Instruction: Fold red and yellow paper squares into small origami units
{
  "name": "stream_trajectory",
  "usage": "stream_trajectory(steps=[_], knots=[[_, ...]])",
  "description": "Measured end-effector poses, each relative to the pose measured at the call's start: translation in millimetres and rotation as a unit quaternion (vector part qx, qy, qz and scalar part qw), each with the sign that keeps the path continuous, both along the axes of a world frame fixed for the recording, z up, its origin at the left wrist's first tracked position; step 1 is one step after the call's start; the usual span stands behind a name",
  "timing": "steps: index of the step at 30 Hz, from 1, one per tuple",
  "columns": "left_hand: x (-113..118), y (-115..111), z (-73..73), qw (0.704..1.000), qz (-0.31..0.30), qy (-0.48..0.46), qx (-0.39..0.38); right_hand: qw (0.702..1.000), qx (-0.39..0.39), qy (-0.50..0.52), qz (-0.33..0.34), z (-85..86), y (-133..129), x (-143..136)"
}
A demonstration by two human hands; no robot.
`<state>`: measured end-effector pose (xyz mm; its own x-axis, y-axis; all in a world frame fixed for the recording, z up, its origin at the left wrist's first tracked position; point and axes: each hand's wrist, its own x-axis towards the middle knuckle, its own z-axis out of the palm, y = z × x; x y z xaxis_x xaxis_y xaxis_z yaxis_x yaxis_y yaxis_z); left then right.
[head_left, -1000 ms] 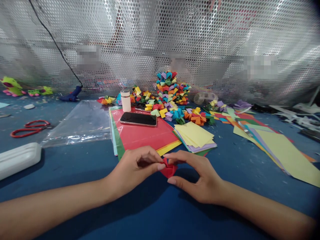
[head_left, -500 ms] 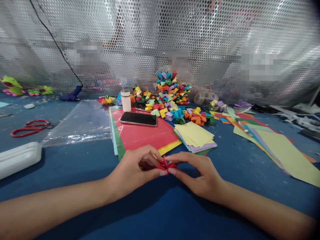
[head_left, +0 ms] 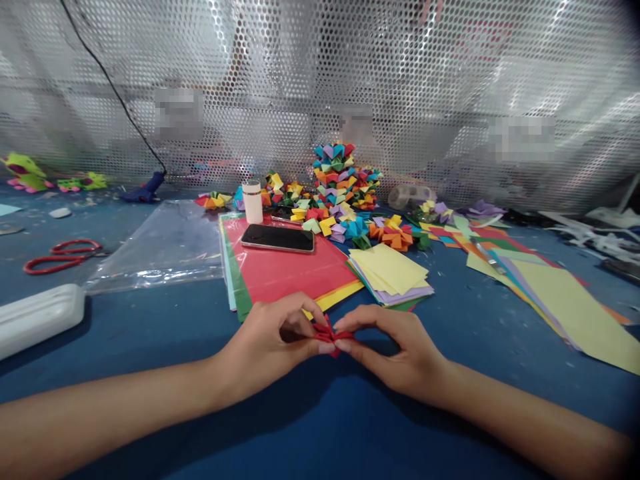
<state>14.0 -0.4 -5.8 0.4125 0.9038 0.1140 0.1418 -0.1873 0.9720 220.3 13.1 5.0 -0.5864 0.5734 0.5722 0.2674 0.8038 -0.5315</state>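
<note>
A small folded red paper piece (head_left: 330, 335) with pointed flaps is held between my two hands, just above the blue table. My left hand (head_left: 280, 333) pinches its left side between thumb and fingers. On the opposite side, my right hand (head_left: 395, 343) grips it with thumb and index finger. The fingertips cover part of the folds. Just beyond my hands lie large coloured sheets with a red sheet (head_left: 280, 273) on top, and a stack of small yellow paper squares (head_left: 390, 267).
A black phone (head_left: 278, 238) and a white cylinder (head_left: 253, 203) rest on the sheets. Folded paper units (head_left: 335, 177) are piled behind. Red-handled scissors (head_left: 63, 255), a white case (head_left: 40, 317) and a blue glue gun (head_left: 144, 189) are at left; paper strips (head_left: 575, 293) lie at right.
The red paper piece has shifted and turned slightly between my fingers, one point now standing up more clearly. Both hands keep their pinch in nearly the same place.
</note>
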Motion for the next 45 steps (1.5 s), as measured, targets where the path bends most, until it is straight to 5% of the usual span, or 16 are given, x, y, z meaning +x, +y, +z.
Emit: stream_trajectory(steps=[8, 13, 28, 39, 45], knots=[[1, 0, 3.7, 1.0, -0.008, -0.022, -0.013, 0.998, 0.028, 0.015, -0.051, -3.4, 4, 2], [1, 2, 9.3, 0.996, 0.053, -0.057, -0.047, 0.99, 0.066, 0.055, -0.115, -5.7, 3, 2], [2, 15, 2.5, 0.968, 0.027, -0.184, -0.166, 0.993, 0.098, 0.008, -0.067, -2.8, -1, 2], [2, 6, 2.7, 0.988, 0.0, -0.123, -0.088, 0.991, 0.105, 0.004, -0.079, -1.0, 1, 1], [3, 5, 2.9, 0.985, 0.043, -0.134, -0.098, 0.992, 0.088, 0.006, -0.084, -2.5, 3, 0]])
